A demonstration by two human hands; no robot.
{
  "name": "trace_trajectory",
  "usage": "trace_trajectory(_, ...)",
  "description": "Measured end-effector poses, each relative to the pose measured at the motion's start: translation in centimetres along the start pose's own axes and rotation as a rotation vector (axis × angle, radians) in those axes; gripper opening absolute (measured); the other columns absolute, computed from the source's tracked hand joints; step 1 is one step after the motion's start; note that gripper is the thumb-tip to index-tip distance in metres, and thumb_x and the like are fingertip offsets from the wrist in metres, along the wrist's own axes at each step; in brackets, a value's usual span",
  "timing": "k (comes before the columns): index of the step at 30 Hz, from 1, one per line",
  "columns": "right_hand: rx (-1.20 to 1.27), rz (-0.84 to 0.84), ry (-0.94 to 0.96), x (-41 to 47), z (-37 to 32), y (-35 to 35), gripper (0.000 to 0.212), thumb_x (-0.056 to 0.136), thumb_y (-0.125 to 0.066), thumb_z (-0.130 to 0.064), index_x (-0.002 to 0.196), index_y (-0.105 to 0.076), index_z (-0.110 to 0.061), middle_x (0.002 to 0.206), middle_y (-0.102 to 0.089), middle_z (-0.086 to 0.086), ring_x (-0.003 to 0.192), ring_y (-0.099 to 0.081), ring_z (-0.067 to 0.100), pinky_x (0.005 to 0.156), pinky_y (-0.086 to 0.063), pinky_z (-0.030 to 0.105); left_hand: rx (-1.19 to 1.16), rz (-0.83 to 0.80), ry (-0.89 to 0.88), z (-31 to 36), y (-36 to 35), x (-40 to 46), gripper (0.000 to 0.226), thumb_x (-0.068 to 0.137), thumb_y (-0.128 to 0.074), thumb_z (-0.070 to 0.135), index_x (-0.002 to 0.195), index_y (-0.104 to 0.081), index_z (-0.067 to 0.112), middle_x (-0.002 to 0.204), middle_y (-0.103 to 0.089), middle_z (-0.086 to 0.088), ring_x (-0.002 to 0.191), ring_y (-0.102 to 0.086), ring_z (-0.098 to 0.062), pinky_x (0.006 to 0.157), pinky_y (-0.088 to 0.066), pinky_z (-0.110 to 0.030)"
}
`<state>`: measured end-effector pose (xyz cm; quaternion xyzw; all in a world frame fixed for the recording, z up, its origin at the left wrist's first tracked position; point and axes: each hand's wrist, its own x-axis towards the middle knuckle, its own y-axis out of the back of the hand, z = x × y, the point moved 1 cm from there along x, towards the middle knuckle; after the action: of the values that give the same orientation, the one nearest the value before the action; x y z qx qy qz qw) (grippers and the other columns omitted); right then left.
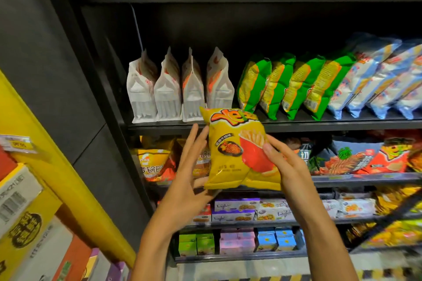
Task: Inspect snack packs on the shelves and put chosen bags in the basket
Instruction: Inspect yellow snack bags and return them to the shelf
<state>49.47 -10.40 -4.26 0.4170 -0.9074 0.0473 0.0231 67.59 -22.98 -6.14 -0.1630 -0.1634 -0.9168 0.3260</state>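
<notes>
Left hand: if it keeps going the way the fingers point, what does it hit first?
The left hand, fingers straight and pointing up toward the shelves, would likely first meet the black shelf edge under the white pouches. Depth is unclear.

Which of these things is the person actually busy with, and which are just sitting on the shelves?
In use:
yellow fries bag
right hand, gripping it
left hand, fingers straight beside it

Just sitting there:
white pouches
green bags
blue-and-white bags
</notes>
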Motion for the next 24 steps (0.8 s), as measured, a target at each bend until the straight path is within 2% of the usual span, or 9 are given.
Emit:
trace_trajectory(1,-0.024,-0.034,-0.019,0.0,0.1,-0.3,0.051,0.083,-0.065,-0.049,0.133,-0.065,-0.036,0.12,-0.074,-0.015,0.108,-0.072,0.005,0.092,-0.055,0.034,0.05,-0.017,-0.039,0.1,-0.3,0.1,0.102,0.081,-0.081,-0.006,0.16,-0.03,0.034,0.172,0.0,0.013,0.156,-0.019,-0.007,0.104,-0.052,-0.031)
trace_trajectory(3,-0.078,-0.096,-0.052,0.0,0.2,-0.8,0.049,0.085,-0.064,-0.054,0.132,-0.064,-0.041,0.126,-0.07,-0.016,0.109,-0.069,-0.001,0.097,-0.054,0.032,0.114,-0.02,-0.068,0.2,-0.7,0.4,0.091,0.079,-0.087,0.002,0.155,-0.041,0.022,0.172,0.005,0.014,0.159,-0.01,-0.01,0.114,-0.046,-0.042)
trace_trajectory(5,-0.101,-0.121,-0.041,0.1,0.3,-0.9,0.052,0.086,-0.06,-0.061,0.134,-0.062,-0.044,0.131,-0.067,-0.021,0.116,-0.064,-0.005,0.105,-0.051,0.032,0.118,0.002,-0.078,0.3,-0.6,0.6,0.078,0.079,-0.087,0.006,0.147,-0.051,0.017,0.172,-0.002,0.013,0.159,-0.009,-0.016,0.119,-0.039,-0.051)
trace_trajectory(8,-0.091,-0.119,0.096,0.0,-0.3,-1.0,0.052,0.092,-0.06,-0.063,0.14,-0.057,-0.043,0.137,-0.06,-0.028,0.127,-0.054,-0.012,0.105,-0.047,0.018,0.117,0.075,-0.098,0.3,-0.3,0.8,0.073,0.079,-0.087,0.011,0.143,-0.052,0.016,0.17,-0.02,0.008,0.159,-0.014,-0.02,0.12,-0.033,-0.059)
trace_trajectory(11,-0.076,-0.196,0.286,-0.4,-1.3,-1.0,0.053,0.094,-0.057,-0.037,0.146,-0.054,-0.028,0.146,-0.058,-0.017,0.137,-0.051,0.0,0.097,-0.047,0.013,0.091,0.149,-0.043,-0.1,0.2,1.0,0.074,0.081,-0.087,0.019,0.145,-0.051,0.023,0.161,-0.04,0.005,0.153,-0.033,-0.02,0.119,-0.038,-0.054)
trace_trajectory(14,-0.134,-0.292,0.418,-0.6,-2.0,-1.5,0.057,0.089,-0.072,-0.02,0.143,-0.056,-0.016,0.146,-0.06,-0.008,0.138,-0.053,0.013,0.103,-0.048,0.023,0.019,0.179,0.051,-0.2,0.6,1.0,0.073,0.082,-0.087,0.027,0.146,-0.051,0.027,0.148,-0.055,0.002,0.139,-0.052,-0.018,0.11,-0.05,-0.041)
trace_trajectory(17,-0.147,-0.201,0.43,-0.4,-1.8,-1.9,0.049,0.084,-0.079,-0.014,0.132,-0.065,-0.018,0.136,-0.067,-0.006,0.129,-0.061,0.022,0.105,-0.05,0.04,0.071,0.159,0.073,-0.3,0.9,1.0,0.075,0.079,-0.085,0.04,0.145,-0.052,0.03,0.142,-0.06,0.007,0.134,-0.056,-0.015,0.107,-0.052,-0.037)
trace_trajectory(21,-0.119,0.001,0.423,0.0,-1.7,-2.7,0.023,0.084,-0.076,-0.02,0.107,-0.075,-0.016,0.111,-0.077,-0.006,0.107,-0.072,0.016,0.087,-0.058,0.031,0.114,0.135,0.109,0.0,0.9,1.1,0.076,0.075,-0.083,0.053,0.142,-0.051,0.044,0.142,-0.058,0.014,0.134,-0.055,-0.01,0.107,-0.052,-0.04)
trace_trajectory(24,-0.086,0.154,0.417,0.3,-1.4,-3.4,0.011,0.085,-0.076,-0.019,0.095,-0.076,-0.015,0.094,-0.078,-0.005,0.091,-0.074,0.014,0.075,-0.058,0.024,0.142,0.108,0.092,0.3,0.6,1.2,0.074,0.079,-0.079,0.056,0.145,-0.046,0.048,0.149,-0.051,0.015,0.138,-0.05,-0.009,0.11,-0.049,-0.04)
